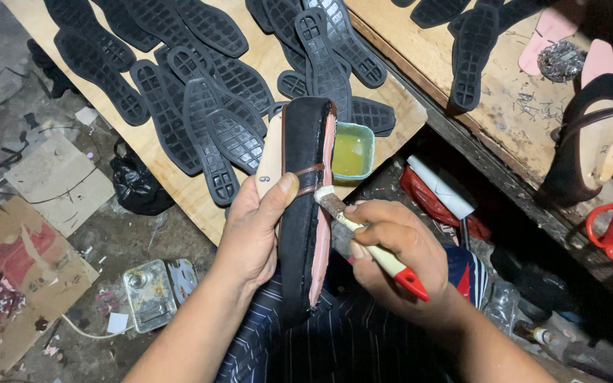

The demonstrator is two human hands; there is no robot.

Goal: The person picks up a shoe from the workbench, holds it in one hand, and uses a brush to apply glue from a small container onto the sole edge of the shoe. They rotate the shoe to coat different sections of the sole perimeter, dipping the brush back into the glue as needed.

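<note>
Head view: left hand [253,230] closed round shoe [305,206], sole side up over lap, thumb across strap. Right hand [391,255] closed on brush [363,237], bristles touching pink sole edge. Glue tub [352,151] on board [172,177], just beyond toe. Step, judged: gluing sole edge. Next stroke calls for steady hold, thin even coat.

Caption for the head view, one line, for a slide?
Left hand holds a black shoe while right hand brushes its edge with a brush.

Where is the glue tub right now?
In the head view, the glue tub sits on the board's near edge, just right of the held shoe, above the brush.
</note>
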